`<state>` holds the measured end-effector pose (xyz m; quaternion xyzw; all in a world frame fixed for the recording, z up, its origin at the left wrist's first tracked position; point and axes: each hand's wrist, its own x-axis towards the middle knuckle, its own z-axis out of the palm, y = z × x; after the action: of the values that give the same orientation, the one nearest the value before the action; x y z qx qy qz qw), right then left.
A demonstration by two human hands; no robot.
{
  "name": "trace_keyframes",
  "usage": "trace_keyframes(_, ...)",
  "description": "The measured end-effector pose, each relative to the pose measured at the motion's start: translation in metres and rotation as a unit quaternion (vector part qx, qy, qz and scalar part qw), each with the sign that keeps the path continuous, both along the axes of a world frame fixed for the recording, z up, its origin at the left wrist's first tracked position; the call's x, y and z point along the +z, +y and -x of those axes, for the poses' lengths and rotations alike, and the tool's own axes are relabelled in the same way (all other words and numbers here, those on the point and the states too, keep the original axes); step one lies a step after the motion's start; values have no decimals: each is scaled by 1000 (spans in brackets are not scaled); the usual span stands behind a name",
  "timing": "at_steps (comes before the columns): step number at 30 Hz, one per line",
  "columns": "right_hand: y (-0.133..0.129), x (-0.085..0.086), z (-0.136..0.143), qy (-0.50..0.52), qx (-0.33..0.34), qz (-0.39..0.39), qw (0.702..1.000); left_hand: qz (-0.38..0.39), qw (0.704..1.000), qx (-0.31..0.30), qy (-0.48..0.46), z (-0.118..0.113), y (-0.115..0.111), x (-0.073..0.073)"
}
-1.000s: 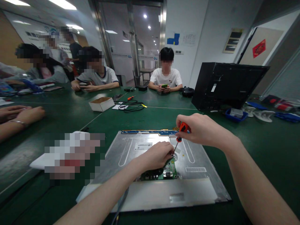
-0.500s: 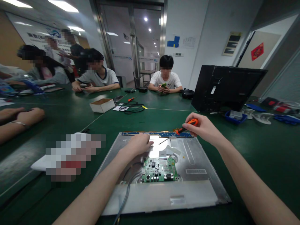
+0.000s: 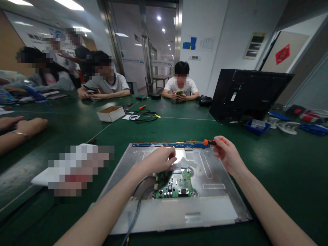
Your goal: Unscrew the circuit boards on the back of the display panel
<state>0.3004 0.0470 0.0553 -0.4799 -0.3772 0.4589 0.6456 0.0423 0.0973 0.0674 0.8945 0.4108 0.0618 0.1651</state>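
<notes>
A metal display panel (image 3: 217, 208) lies back side up on the green table, with a green circuit board (image 3: 176, 184) at its middle and a blue strip board (image 3: 151, 145) along its far edge. My right hand (image 3: 224, 152) holds an orange and black screwdriver (image 3: 210, 142) over the panel's far right corner, its shaft pointing left. Above the upper side of the green board is my left hand (image 3: 161, 159), fingers curled and pressed together near a pale tape strip (image 3: 189, 163); what they grip, if anything, is hidden. Grey cables (image 3: 138, 208) run off the board's left side.
A black monitor (image 3: 246, 95) and a blue tray (image 3: 257, 127) stand at the right. Beyond the panel are an open box (image 3: 111, 114) and black cables (image 3: 146, 118). A white bag (image 3: 77, 164) lies left. Several people sit around the table.
My right hand has moved down and right, and the screwdriver has swung nearly level, away from the panel's middle. My left hand has shifted right, toward the green board's upper side.
</notes>
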Motion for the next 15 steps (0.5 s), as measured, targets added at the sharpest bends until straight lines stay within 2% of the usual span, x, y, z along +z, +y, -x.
trace_keyframes(5, -3, -3, 11, 33, -16, -5, 999, 75, 988, -110, -76, -14, -18, -2)
trace_keyframes(7, -3, -3, 15, 42, -19, -7, 999, 118, 967, -157, -160, -18, -24, -4)
trace_keyframes(9, -3, -4, 17, 47, -19, -7, 999, 132, 952, -190, -202, -21, -29, -7)
trace_keyframes(15, -3, -4, 17, 49, -18, -6, 999, 160, 941, -243, -176, -28, -35, -10)
